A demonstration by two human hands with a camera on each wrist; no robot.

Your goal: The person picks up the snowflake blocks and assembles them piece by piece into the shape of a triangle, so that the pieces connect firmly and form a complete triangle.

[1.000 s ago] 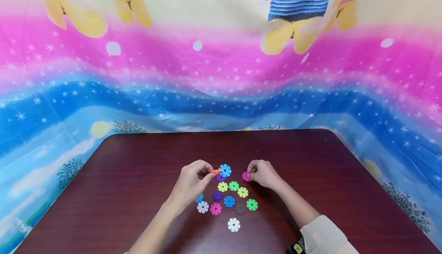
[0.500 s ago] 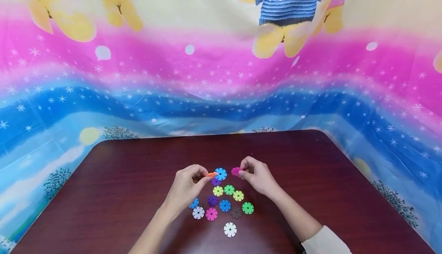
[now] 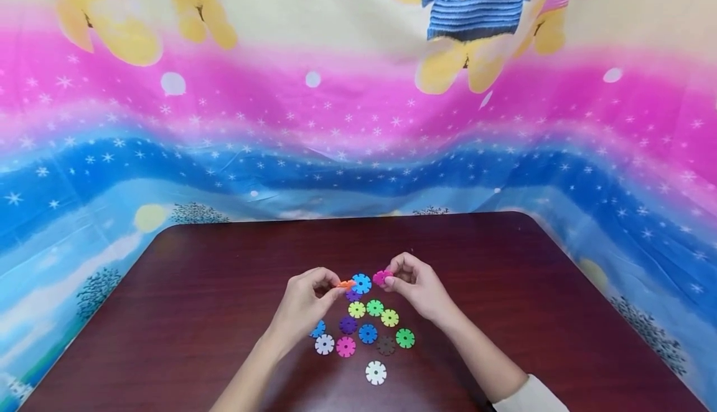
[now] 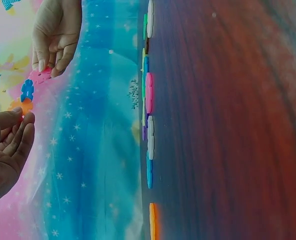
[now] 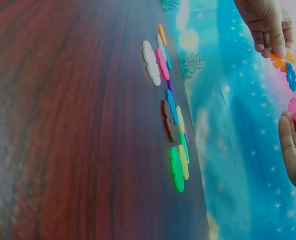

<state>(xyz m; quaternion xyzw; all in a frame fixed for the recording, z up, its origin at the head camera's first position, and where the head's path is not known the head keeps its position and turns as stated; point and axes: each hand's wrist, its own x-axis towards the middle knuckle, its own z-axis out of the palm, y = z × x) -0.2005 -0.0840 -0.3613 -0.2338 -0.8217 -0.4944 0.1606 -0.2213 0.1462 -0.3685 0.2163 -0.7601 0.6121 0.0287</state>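
My left hand [image 3: 305,300] pinches an orange notched plastic disc [image 3: 346,285] between thumb and fingers. A light blue disc [image 3: 361,284] is slotted onto it at an angle, its face toward the head camera. My right hand [image 3: 420,289] pinches a pink disc [image 3: 383,277] by its edge. A small gap separates the pink disc from the blue one, as the right wrist view shows. In both wrist views the held discs [image 4: 27,90] are well above the table.
Loose discs lie flat on the dark wooden table [image 3: 224,262] below my hands, among them a white disc [image 3: 376,373], a green disc [image 3: 405,338] and a brown disc [image 3: 385,345]. An orange disc [image 4: 153,220] shows in the left wrist view. A printed cloth [image 3: 336,126] hangs behind.
My right hand has lifted the pink disc and brought it leftward, closer to the blue disc. The left hand keeps its pinch on the orange disc; the head view shifted slightly.
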